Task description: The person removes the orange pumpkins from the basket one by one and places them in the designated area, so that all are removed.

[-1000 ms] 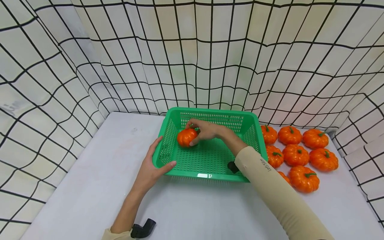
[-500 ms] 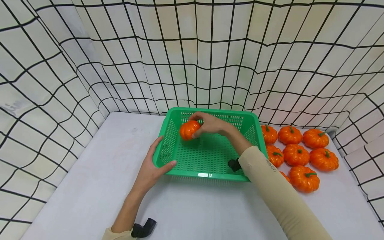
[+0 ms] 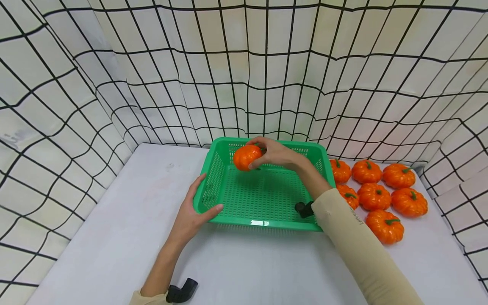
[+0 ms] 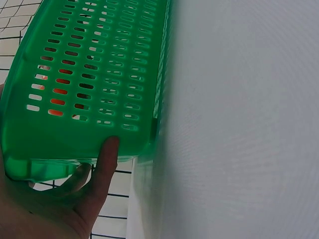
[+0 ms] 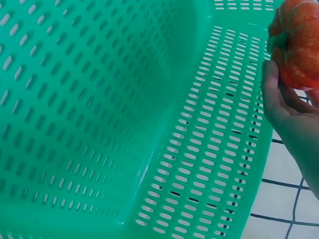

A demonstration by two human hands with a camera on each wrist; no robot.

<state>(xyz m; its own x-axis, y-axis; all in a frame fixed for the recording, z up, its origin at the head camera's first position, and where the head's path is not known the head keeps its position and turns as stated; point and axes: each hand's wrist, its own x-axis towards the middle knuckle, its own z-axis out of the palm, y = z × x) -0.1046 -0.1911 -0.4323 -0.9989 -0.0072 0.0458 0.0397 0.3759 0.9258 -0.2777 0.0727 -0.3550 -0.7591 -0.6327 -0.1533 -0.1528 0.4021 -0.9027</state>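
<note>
Lifted since a second ago, the pumpkin (image 3: 247,157) has risen from the basket (image 3: 263,220) floor and now hangs above the back wall. Right hand (image 3: 275,153) holds it, fingers curled round it, thumb beneath. Left hand (image 3: 191,214) grips the basket's near left corner, thumb over the rim, fingers outside. Seven more pumpkins (image 3: 378,195) lie on the table (image 3: 114,237) just right of the basket, partly behind the right sleeve (image 3: 358,245). Gridded cloth (image 3: 114,84) walls the table.
</note>
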